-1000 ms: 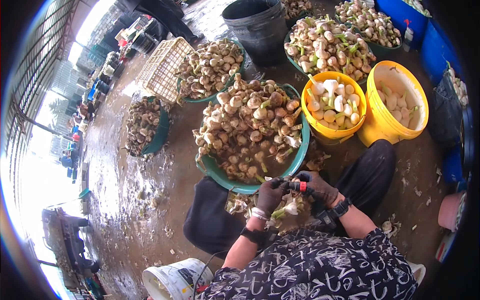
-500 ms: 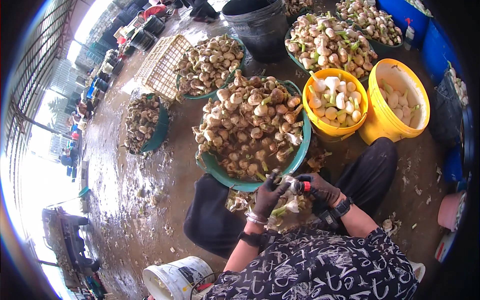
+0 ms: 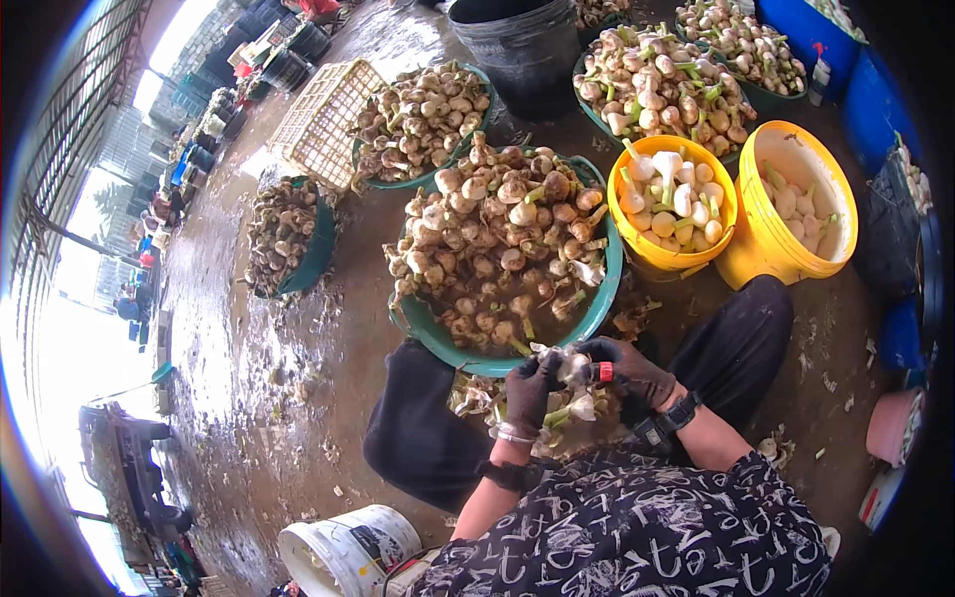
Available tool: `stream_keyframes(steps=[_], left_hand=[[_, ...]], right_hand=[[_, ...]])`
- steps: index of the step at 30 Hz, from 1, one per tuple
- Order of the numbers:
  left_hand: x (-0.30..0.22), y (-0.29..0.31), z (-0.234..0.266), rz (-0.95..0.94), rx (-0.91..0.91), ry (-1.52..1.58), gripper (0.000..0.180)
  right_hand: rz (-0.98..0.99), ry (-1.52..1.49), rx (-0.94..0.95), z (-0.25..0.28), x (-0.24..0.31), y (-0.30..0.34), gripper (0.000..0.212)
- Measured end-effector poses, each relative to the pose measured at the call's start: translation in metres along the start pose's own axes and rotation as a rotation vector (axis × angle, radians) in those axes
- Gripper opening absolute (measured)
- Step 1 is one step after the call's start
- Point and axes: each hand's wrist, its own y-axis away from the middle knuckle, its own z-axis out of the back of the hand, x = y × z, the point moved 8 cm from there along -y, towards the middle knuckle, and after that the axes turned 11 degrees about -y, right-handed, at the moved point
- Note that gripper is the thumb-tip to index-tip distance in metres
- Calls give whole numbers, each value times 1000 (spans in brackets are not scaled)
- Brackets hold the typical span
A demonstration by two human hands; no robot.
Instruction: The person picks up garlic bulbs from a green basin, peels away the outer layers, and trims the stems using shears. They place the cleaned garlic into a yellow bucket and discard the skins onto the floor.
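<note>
Both of my hands wear dark gloves and meet over my lap. Between them is a whitish garlic bulb point(image 3: 574, 366) with loose skin, partly covered by the fingers. My left hand point(image 3: 529, 390) pinches its left side. From the right, my right hand point(image 3: 633, 373) closes around it, with a red band point(image 3: 605, 371) at its fingers; whether it also holds a tool is hidden. Just ahead stands a green tub point(image 3: 611, 277) heaped with unpeeled garlic point(image 3: 477, 239) sitting in brown water. Below the hands lie peeled skins and stalks point(image 3: 572, 410).
Right of the tub stand a yellow bucket point(image 3: 652, 261) of cleaned bulbs and a taller yellow bucket point(image 3: 786, 249). Farther off are more garlic tubs, a black bin point(image 3: 522, 65) and a cream crate point(image 3: 323, 114). A white bucket point(image 3: 348, 547) is at lower left. The floor point(image 3: 239, 388) is wet.
My left hand has turned more upright, its fingers closing in on the bulb. The bulb shows more whitish skin between the hands. My right hand has barely moved.
</note>
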Motion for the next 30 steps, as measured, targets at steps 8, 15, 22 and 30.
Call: stream_keyframes(steps=[8, 15, 22, 30], left_hand=[[8, -3, 31, -540, -215, -581, 23], [36, 16, 17, 202, -15, -165, 38], [-47, 20, -19, -479, 16, -727, 43], [-24, 7, 2, -299, -62, -181, 11]], right_hand=[[-26, -581, 4, -22, -16, -2, 40], [146, -405, -123, 8, -18, 0, 35], [14, -632, -185, 5, -42, -2, 30], [-147, -370, -82, -7, -33, -4, 22]])
